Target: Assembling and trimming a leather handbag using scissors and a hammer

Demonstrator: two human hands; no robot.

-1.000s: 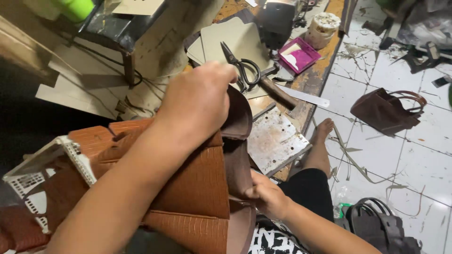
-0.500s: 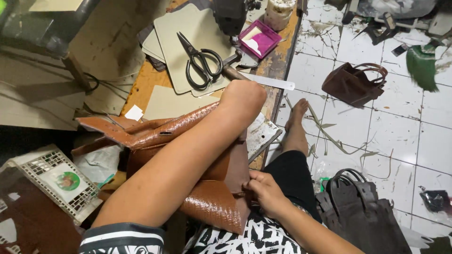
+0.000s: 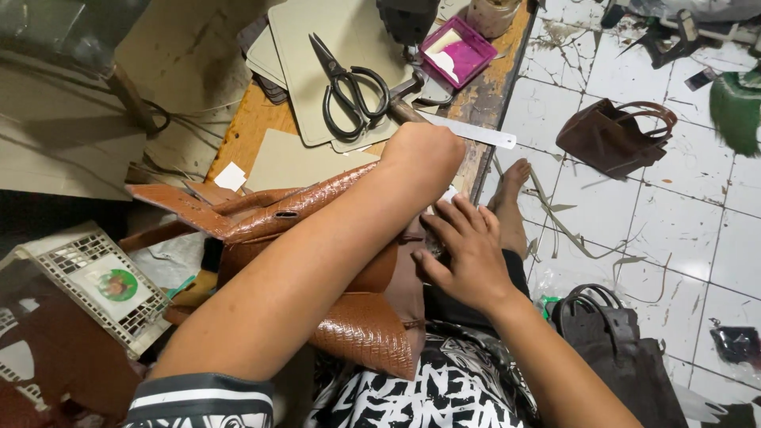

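Pressing down at frame centre, the left hand [image 3: 424, 154] is fisted on the brown embossed bag [image 3: 349, 317] across the lap; the right hand [image 3: 468, 250], fingers spread, has come up from the bag's lower edge to flatten its side. Scissors [image 3: 349, 87] lie on the counter [image 3: 254, 127], upper middle.

A black-and-white patterned garment [image 3: 444, 388] (striped cuff [image 3: 202, 396] on the short sleeve), bare forearms and foot [image 3: 507, 198].

Glossy scale-embossed brown leather bag [image 3: 357, 325] – matt black metal scissors [image 3: 349, 87]
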